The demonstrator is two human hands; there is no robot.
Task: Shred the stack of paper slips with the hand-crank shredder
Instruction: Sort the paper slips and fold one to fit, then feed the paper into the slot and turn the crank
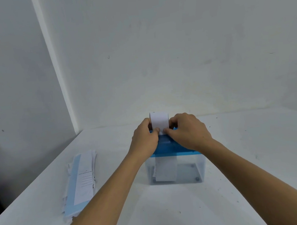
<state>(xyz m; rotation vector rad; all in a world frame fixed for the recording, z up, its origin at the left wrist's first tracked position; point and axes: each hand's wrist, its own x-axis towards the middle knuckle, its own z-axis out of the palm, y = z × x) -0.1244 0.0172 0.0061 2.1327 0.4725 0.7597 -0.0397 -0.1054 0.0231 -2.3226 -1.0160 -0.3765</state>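
Fingers (156, 130) tight on upright slip (159, 119)

Faint printed lines on the top white paper slip of the stack (83, 177), too blurred to read, no other text legible

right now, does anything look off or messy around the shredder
Two things. The paper in the shredder's clear bin looks like a broad whole piece, not thin strips. The stack of paper slips left of it is fanned, edges uneven. The held paper slip stands upright.
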